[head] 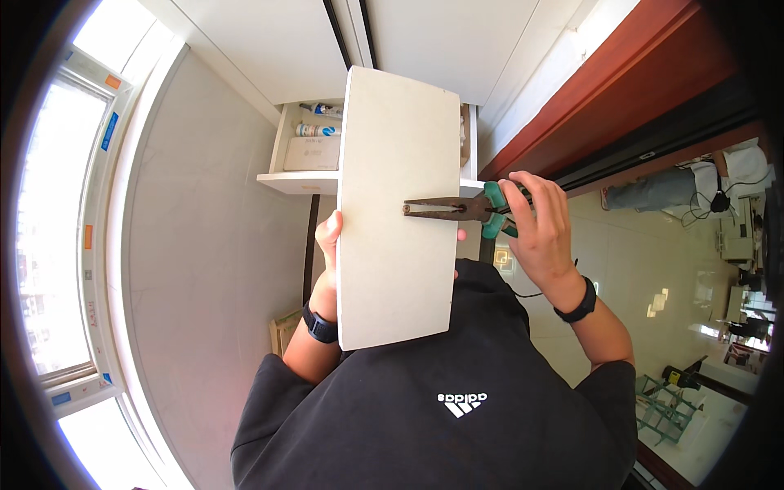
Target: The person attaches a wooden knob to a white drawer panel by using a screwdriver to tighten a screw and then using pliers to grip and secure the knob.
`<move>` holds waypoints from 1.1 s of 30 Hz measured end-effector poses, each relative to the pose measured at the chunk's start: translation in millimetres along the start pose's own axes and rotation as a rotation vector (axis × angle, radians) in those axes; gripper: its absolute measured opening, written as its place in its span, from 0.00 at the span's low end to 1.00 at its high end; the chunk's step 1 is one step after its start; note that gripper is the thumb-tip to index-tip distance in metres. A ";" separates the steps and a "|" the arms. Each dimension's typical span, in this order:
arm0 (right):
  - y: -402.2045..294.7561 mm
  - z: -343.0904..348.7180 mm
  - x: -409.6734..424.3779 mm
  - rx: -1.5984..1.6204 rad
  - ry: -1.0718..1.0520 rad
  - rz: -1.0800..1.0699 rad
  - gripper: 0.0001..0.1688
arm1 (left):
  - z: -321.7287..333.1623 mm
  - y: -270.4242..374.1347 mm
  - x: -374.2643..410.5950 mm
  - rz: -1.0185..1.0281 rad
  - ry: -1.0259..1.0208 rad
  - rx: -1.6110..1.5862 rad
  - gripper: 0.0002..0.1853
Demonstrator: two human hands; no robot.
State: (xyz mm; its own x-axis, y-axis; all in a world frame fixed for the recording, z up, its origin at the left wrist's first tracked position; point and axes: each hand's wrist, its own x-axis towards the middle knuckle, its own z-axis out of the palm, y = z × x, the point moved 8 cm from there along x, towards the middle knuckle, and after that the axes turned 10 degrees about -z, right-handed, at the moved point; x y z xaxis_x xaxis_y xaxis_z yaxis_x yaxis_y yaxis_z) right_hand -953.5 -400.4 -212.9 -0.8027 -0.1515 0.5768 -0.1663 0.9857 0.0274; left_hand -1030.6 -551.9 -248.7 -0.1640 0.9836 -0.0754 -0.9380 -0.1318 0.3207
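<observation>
My left hand grips a white rectangular panel from below and holds it up in front of my chest. The thumb shows at the left edge and fingertips peek out at the right; the rest of that hand is hidden behind the panel. In my right hand are long-nose pliers with green handles and dark, worn jaws. Their tips lie over the panel's face, on either side of a small round metal fitting. Whether the jaws touch the fitting cannot be made out.
Beyond the panel an open white drawer holds a flat box and tubes. A window lies left, a red-brown door frame right. Through the doorway are a person and a green metal rack.
</observation>
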 end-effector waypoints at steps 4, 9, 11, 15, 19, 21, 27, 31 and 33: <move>-0.6 -1.3 -0.4 0.005 -0.013 -0.035 0.23 | -2.7 -3.3 -1.8 -0.021 0.010 0.036 0.58; -0.1 -1.2 -0.2 0.008 -0.053 -0.054 0.23 | -6.0 -3.9 -2.4 -0.002 0.051 0.039 0.58; -0.3 -1.3 1.0 0.019 -0.051 -0.059 0.24 | -3.3 -2.1 -1.6 0.048 0.076 0.053 0.58; 1.6 2.9 1.8 0.063 -0.027 -0.060 0.24 | -3.9 -0.4 -2.0 0.036 0.032 0.073 0.57; 4.8 6.9 3.4 0.099 -0.018 -0.063 0.25 | -5.1 0.7 -2.4 0.042 0.049 0.064 0.57; 6.5 8.9 4.3 0.118 -0.014 -0.062 0.26 | -4.9 1.6 -1.8 0.052 0.056 0.064 0.57; 10.9 13.0 5.9 0.150 -0.007 -0.037 0.30 | -4.0 9.8 4.6 0.083 0.056 0.123 0.57; 10.7 15.9 7.1 0.181 0.018 -0.011 0.32 | -6.9 16.0 7.3 0.097 0.078 0.248 0.56; 12.6 18.4 4.7 0.209 0.024 0.005 0.33 | -3.8 19.5 11.4 0.109 0.100 0.294 0.57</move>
State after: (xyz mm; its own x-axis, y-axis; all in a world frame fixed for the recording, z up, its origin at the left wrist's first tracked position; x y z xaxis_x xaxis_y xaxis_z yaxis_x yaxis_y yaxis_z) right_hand -969.9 -390.0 -224.9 -0.7904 -0.1424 0.5958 -0.2798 0.9491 -0.1443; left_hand -1051.9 -543.8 -246.9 -0.3015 0.9468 -0.1128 -0.7871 -0.1804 0.5898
